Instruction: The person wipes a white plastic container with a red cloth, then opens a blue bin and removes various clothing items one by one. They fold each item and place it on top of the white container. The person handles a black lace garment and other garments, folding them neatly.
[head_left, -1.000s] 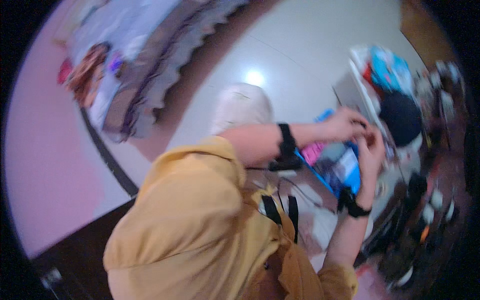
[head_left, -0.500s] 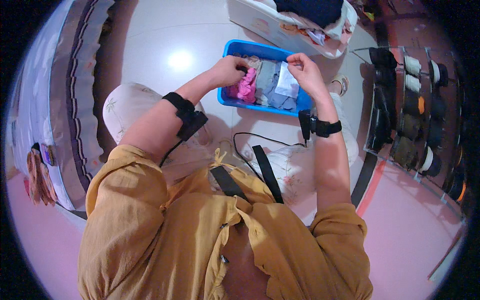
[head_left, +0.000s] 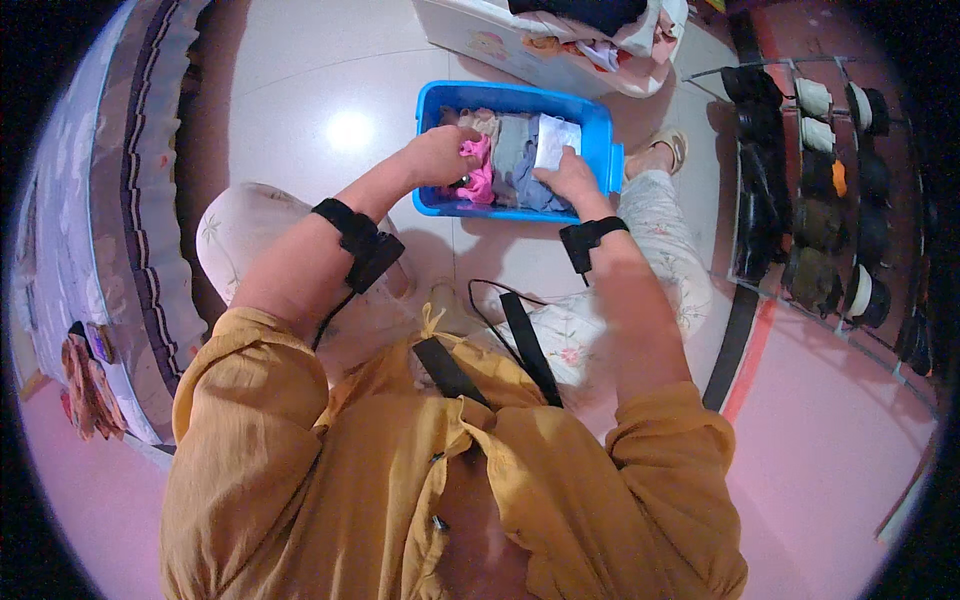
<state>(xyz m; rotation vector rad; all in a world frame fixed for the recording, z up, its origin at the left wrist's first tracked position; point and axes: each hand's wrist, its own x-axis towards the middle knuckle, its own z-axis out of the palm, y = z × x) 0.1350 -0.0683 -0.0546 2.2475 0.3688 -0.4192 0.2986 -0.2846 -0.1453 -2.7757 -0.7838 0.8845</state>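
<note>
A second ago your hands were together over one end of the blue bin (head_left: 598, 130); now they are apart, one over each half of it. Compared with half a second ago, your right hand (head_left: 572, 180) has moved from above the far part of the white cloth (head_left: 553, 135) to its near end, beside the blue-gray cloth (head_left: 530, 185). Your left hand (head_left: 440, 158) is again at the pink cloth (head_left: 481, 185).

The bin sits on the floor (head_left: 300, 110) between your legs, just short of the white basket (head_left: 520, 50). Its long axis runs left to right across you, the right end slightly nearer. Inside, the pink and white cloths each run lengthwise from near you to the far side.

The pink cloth is bright and crumpled; the white one lies flatter. Between them is a pale gray cloth (head_left: 512, 140), with a beige one (head_left: 480, 118) bunched by the far wall.

Your left fingers curl down and your right fingertips are slightly spread; you cannot tell whether either hand pinches anything.
</note>
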